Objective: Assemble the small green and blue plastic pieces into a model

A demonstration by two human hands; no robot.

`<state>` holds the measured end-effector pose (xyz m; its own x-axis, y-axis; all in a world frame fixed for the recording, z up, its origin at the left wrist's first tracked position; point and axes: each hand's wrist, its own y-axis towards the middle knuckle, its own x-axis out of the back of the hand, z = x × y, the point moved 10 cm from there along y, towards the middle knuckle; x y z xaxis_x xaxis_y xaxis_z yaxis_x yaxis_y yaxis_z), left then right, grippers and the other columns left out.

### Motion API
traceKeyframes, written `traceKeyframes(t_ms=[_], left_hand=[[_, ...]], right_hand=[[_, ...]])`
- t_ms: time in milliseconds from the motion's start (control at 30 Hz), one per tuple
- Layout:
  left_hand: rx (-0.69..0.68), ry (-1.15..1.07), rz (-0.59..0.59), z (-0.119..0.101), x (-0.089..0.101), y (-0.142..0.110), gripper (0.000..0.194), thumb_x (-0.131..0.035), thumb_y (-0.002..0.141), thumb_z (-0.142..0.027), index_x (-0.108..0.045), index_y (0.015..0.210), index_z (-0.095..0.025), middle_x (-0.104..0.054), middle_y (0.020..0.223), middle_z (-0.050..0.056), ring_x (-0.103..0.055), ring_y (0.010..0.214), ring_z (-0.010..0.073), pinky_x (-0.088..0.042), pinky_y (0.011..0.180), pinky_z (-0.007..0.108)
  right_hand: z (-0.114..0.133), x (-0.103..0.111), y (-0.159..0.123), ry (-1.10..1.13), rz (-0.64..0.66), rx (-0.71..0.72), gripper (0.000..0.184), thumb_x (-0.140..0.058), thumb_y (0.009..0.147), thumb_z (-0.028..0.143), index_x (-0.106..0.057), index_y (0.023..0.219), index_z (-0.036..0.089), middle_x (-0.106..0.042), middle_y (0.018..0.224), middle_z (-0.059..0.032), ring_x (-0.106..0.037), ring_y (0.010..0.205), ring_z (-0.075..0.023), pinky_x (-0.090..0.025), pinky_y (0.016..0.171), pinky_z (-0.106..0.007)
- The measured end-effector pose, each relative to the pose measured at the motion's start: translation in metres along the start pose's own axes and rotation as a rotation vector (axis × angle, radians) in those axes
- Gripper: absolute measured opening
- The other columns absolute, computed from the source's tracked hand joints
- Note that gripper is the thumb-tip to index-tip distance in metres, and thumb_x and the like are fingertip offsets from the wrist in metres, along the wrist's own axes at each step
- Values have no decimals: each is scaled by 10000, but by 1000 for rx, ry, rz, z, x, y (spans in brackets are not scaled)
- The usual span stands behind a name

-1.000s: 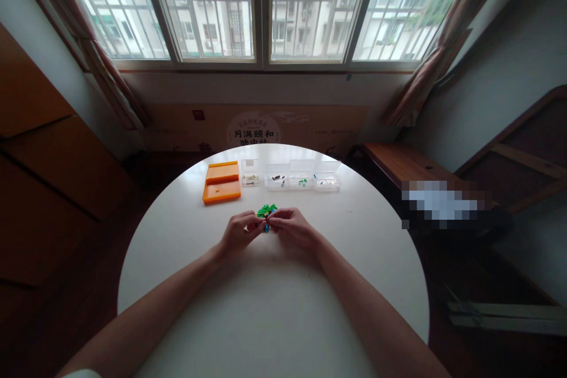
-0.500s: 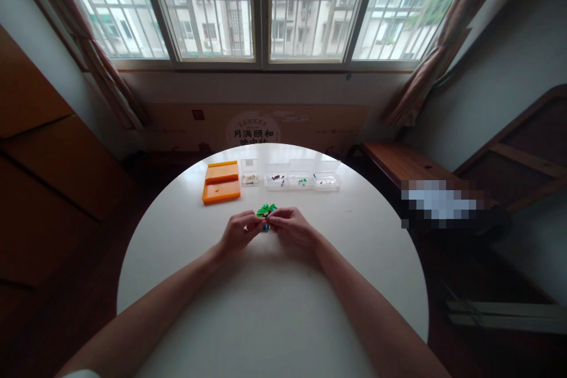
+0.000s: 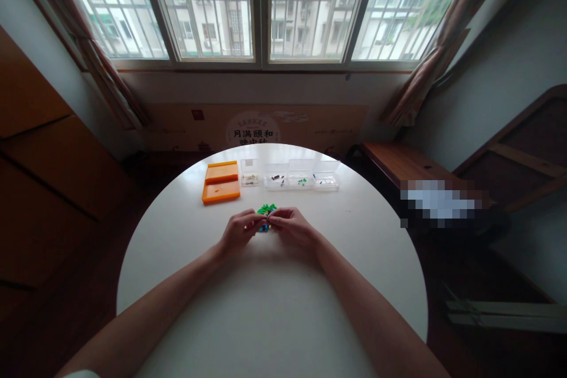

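A small, colourful toy brick model (image 3: 266,209) with green leaf-like parts on top and blue parts lower down sits between my hands near the middle of the table. My left hand (image 3: 239,230) comes in from the left, thumb and index finger pinched in front of the model; any small piece between them is too small to tell. My right hand (image 3: 293,224) is closed at the model's right side, fingertips pressed on it and covering part of it. The fingertips of both hands nearly meet.
An orange open case (image 3: 221,194) with a tiny piece in it lies on the white round table (image 3: 266,307). Beside it stand several clear lidded boxes (image 3: 325,184) holding small brown, green and pale pieces. A wooden bench (image 3: 398,162) is off to the right.
My left fingers have shifted slightly, and a bit more blue shows below them. The right hand, boxes and orange case have stayed in place.
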<state>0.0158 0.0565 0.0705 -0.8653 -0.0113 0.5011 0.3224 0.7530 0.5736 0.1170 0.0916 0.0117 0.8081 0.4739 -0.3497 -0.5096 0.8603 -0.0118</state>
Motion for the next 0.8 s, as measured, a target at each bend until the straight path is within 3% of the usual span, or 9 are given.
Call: traceKeyframes(t_ms=[433,800], left_hand=[[53,48,-3,10,-1,-1,161,-566,821,-259,-673,900,-167,-548,667,4,-499,518,65,-419,506,173],[37,65,-25,7,1,0,157,-582,810,-275,-673,849,-154,-558,645,4,-488,524,69,-416,509,173]], right_hand=[[6,0,-1,-35,-13,26,232,-744,636,298,-682,781,128,-599,600,-2,-453,485,-62,-280,458,-203],[5,6,1,-116,-65,74,244,-755,611,304,-695,777,136,-626,626,-14,-480,512,-73,-313,481,-206]])
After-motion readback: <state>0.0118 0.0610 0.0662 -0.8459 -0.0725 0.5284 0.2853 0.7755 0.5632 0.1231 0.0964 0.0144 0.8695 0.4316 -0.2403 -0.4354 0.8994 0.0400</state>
